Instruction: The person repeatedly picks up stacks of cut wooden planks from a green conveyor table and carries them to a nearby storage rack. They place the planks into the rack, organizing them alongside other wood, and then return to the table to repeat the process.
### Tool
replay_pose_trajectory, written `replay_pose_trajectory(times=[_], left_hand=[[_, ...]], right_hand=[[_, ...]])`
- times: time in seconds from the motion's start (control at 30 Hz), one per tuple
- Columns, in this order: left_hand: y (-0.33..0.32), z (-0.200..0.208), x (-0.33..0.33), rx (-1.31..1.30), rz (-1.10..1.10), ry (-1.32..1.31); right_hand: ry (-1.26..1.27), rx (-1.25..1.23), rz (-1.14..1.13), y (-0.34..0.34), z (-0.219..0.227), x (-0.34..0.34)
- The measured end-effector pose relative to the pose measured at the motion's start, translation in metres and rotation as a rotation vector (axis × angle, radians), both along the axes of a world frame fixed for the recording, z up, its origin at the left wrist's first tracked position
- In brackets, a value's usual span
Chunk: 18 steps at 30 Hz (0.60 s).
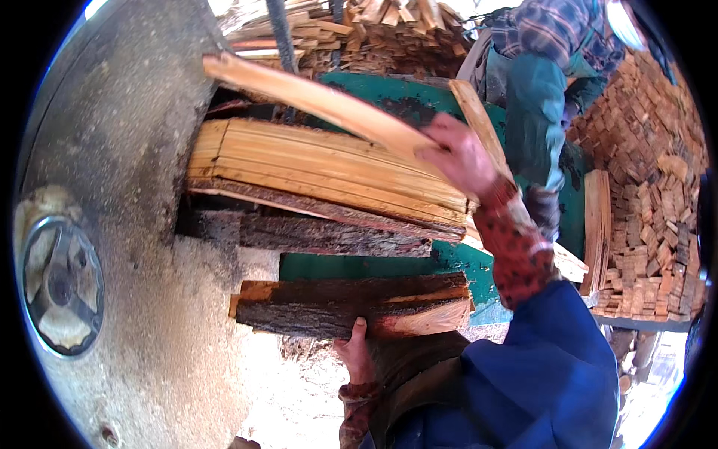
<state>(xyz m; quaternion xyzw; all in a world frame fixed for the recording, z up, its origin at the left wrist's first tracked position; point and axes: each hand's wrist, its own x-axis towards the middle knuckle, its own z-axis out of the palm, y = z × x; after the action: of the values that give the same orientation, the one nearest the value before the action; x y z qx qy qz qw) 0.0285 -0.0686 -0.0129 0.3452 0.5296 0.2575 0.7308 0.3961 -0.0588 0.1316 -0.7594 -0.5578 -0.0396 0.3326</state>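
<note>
In my right hand (460, 157) is the right end of a long pale wooden slat (321, 97), raised at a slant over a stack of sawn boards (321, 161). The fingers are closed around the slat and slightly blurred. Nearer to me lie some bark-edged wood slabs (299, 317), side by side. My left hand (355, 355) grips their near side, thumb pressed on the bark; its other fingers are hidden beneath. Between the slabs and the boards is a dark bark-covered piece (329, 235), its left end against the metal machine housing (142, 150).
A handwheel (63, 287) is on the housing at left. Beneath the boards is a green metal table (374, 267). A co-worker in a plaid shirt and green trousers (535, 112) stands at the far right. Piles of cut wood (651, 239) are behind, and an upright board (596, 228) stands at right.
</note>
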Motion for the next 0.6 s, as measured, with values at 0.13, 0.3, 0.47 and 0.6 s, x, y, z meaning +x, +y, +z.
replay_pose_trajectory(times=[0.13,0.3,0.47,0.6], left_hand=[[0.003,0.003,0.002,0.017,-0.021,0.017],[0.002,0.005,0.004,-0.011,-0.009,0.039],[0.003,-0.001,0.002,-0.072,0.015,0.006],[0.001,-0.008,0.002,-0.048,0.065,-0.014]], right_hand=[[0.17,-0.096,0.132,-0.049,-0.019,-0.071],[0.145,-0.22,0.121,-0.074,-0.044,-0.147],[0.025,-0.273,0.179,-0.083,-0.067,-0.175],[0.174,-0.472,0.384,-0.08,-0.073,-0.163]])
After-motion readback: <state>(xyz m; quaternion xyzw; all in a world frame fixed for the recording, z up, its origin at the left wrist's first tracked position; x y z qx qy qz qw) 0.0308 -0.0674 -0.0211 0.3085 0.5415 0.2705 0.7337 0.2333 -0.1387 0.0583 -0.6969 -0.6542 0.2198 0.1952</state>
